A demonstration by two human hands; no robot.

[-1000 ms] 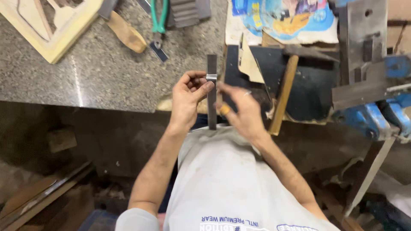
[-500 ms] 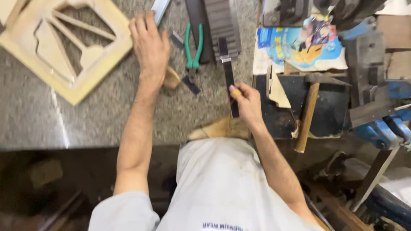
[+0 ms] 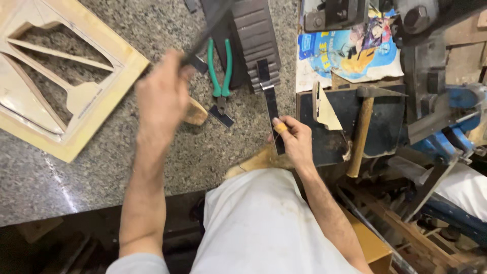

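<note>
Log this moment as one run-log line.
left hand: grip on dark tool, raised, blurred | right hand: grip on dark metal strip | green pliers on granite counter | hammer beside

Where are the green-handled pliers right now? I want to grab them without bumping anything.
In the head view, the green-handled pliers lie on the granite countertop, top centre, between the left hand and the dark metal strip held by the right hand.
</note>
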